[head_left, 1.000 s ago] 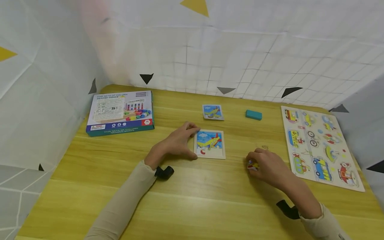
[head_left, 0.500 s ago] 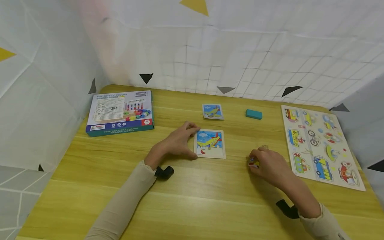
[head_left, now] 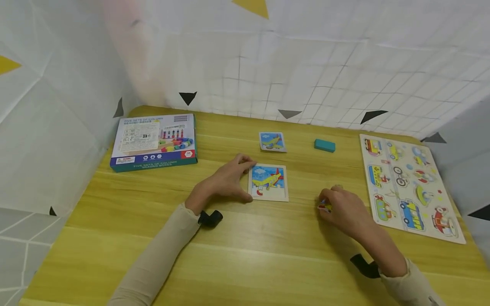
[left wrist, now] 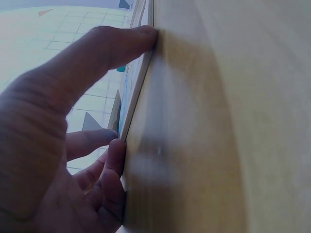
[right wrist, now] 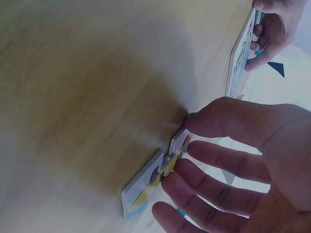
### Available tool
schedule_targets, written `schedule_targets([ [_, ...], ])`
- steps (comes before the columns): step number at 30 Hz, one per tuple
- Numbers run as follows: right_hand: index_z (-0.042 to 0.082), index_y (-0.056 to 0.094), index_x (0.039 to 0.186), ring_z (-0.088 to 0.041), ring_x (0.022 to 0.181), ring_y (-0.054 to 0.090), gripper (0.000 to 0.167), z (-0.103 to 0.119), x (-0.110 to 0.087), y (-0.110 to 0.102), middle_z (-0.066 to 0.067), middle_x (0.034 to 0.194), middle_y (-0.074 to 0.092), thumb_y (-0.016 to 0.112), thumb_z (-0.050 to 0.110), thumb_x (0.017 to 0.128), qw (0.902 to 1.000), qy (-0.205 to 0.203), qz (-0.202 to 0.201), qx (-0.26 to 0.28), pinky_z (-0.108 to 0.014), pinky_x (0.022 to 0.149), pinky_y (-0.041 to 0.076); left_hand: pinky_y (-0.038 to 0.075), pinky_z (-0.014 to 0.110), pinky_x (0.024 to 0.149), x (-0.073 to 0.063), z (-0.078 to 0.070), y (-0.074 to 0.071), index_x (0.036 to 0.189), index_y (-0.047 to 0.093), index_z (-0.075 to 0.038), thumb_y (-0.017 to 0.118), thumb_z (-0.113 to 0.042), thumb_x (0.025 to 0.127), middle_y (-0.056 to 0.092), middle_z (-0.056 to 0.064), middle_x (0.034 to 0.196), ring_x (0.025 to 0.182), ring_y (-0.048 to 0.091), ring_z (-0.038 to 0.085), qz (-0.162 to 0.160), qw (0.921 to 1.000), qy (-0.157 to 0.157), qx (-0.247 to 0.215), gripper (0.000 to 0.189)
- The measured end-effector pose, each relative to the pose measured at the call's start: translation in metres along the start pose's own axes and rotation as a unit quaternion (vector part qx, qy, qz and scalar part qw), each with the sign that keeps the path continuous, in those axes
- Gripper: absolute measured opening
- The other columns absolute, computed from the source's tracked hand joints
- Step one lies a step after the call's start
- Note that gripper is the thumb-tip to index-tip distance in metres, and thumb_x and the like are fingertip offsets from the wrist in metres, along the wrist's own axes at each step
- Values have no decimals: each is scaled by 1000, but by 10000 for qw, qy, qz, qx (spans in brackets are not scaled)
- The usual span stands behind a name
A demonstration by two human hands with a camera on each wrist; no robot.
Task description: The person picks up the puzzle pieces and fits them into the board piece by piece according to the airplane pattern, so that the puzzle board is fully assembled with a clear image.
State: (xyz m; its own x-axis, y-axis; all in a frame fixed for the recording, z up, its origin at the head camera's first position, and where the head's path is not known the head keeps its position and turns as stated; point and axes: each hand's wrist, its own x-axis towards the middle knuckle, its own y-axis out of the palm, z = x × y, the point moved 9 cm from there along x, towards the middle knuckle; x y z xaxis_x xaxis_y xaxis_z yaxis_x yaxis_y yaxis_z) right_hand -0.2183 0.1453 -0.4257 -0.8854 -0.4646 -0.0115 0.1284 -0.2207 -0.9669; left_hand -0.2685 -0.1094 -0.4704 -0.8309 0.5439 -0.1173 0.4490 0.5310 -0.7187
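Note:
A square jigsaw puzzle [head_left: 269, 177] with a yellow airplane picture lies mid-table in a pale frame. Bare pale base shows along its lower edge. My left hand [head_left: 228, 180] holds its left side, thumb at the near corner and a finger at the far corner. To the right, my right hand [head_left: 344, 212] pinches small puzzle pieces [head_left: 325, 206] at the tabletop. In the right wrist view, a larger puzzle piece [right wrist: 141, 191] touches a smaller one beside the thumb [right wrist: 214, 119]. Fingers partly cover both pieces.
Behind the puzzle lie an airplane picture card [head_left: 272, 141] and a teal block [head_left: 324, 145]. A vehicle peg board [head_left: 411, 187] lies at the right, close to my right hand. A beaded-column game box [head_left: 154, 142] sits at the back left. White sheeting [head_left: 214, 55] hangs behind the table.
My right hand has shifted slightly to the right with its fingers still at the pieces. My left hand stays on the puzzle's left side.

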Motion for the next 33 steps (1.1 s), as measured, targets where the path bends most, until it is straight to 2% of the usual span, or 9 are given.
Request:
schedule_targets([
  [7, -2, 70, 94, -20, 67, 56, 25, -5, -1, 0, -9, 82, 59, 83, 11, 77, 9994, 356, 26, 31, -39, 56, 47, 37, 38, 107, 1, -1, 1, 155, 37, -12, 90, -43, 67, 33, 1, 145, 124, 42, 17, 29, 10000, 25, 25, 107],
  [14, -1, 70, 93, -20, 69, 54, 23, -3, 3, 1, -9, 82, 59, 82, 11, 78, 9992, 360, 90, 117, -40, 59, 47, 37, 38, 108, 0, 2, -1, 156, 37, -12, 90, -43, 67, 32, 1, 146, 124, 42, 17, 21, 10000, -23, 23, 108],
  [20, 0, 66, 92, -19, 69, 51, 29, -7, 4, 4, -8, 81, 57, 84, 14, 74, 9985, 406, 132, 340, -37, 60, 45, 36, 37, 108, 0, 3, -1, 156, 36, -13, 90, -43, 68, 32, 1, 146, 126, 41, 17, 18, 10000, -30, 65, 108],
  [24, 3, 63, 90, -19, 69, 51, 31, -8, 5, 5, -7, 82, 57, 85, 15, 71, 9984, 353, 137, 410, -37, 61, 44, 36, 37, 108, 1, 2, -1, 156, 36, -13, 90, -44, 68, 33, 1, 146, 126, 41, 16, 30, 10000, 3, 70, 108],
  [33, 8, 62, 90, -17, 68, 48, 34, 3, 8, 3, -2, 80, 55, 86, 18, 68, 9997, -43, -42, 238, -36, 61, 41, 36, 38, 108, 1, 1, 1, 156, 37, -14, 90, -46, 67, 32, 1, 147, 126, 41, 17, 40, 9999, -47, 101, 108],
])
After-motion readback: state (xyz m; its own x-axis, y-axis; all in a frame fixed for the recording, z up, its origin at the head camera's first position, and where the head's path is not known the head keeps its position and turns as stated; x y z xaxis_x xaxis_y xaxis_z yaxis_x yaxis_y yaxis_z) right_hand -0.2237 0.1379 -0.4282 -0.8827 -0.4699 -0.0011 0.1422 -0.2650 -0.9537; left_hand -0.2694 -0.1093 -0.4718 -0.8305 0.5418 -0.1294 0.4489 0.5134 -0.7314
